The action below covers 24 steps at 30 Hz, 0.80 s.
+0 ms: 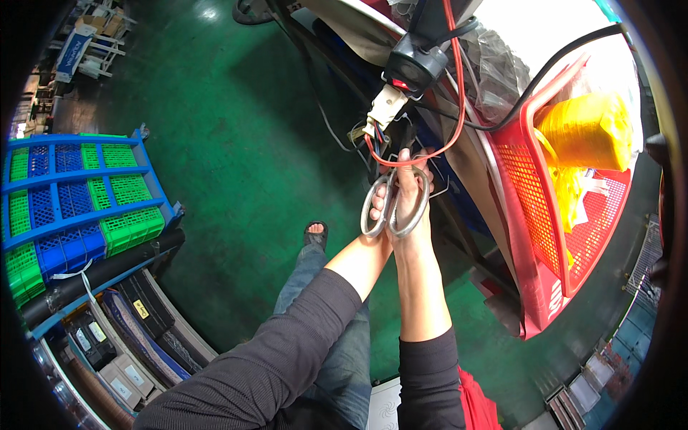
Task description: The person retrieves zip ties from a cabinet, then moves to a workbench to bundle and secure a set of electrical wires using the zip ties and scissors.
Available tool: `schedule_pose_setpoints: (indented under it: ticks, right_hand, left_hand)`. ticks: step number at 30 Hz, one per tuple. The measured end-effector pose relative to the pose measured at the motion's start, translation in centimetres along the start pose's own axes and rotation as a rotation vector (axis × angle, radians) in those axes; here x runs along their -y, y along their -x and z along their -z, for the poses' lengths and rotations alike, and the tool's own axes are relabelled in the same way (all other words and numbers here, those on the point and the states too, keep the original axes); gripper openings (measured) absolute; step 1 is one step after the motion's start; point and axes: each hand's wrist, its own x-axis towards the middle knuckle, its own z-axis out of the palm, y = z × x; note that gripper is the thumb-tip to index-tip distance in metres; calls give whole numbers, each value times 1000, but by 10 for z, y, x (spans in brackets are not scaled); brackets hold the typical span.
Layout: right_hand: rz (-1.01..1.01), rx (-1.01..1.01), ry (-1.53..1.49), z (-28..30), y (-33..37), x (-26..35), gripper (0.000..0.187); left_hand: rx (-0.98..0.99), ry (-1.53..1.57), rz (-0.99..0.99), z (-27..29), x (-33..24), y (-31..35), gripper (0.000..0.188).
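Observation:
My right hand [412,204] grips a pair of metal scissors [393,208] through their two silver loop handles, blades pointing up and hidden behind the fingers. My left hand [378,197] lies against the scissors from the left, mostly hidden behind them, so what it holds cannot be told. Just above the hands hangs a bundle of wiring: a red wire [454,93], a white plug connector [385,107] and a black switch box [414,66] with black cables. The scissor tips reach up among these wires.
A red plastic basket [530,208] with a roll of yellow strap [584,132] sits to the right. Stacked blue and green crates [79,193] stand at left on the green floor [236,143], with boxed parts [122,337] below. My foot [315,233] shows beneath the hands.

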Motion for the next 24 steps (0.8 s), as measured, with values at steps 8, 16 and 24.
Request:
schedule_pose_setpoints:
  ticks: [8, 16, 24]
  right_hand:
    - [-70, 78, -56, 12, 1, 4, 36]
    - [-145, 246, -53, 46, 9, 6, 43]
    - [-196, 186, 361, 121, 99, 32, 63]
  left_hand:
    - [-130, -207, -55, 7, 5, 2, 34]
    - [-228, -503, -57, 24, 15, 9, 41]
    - [-372, -629, 224, -29, 3, 116, 8]
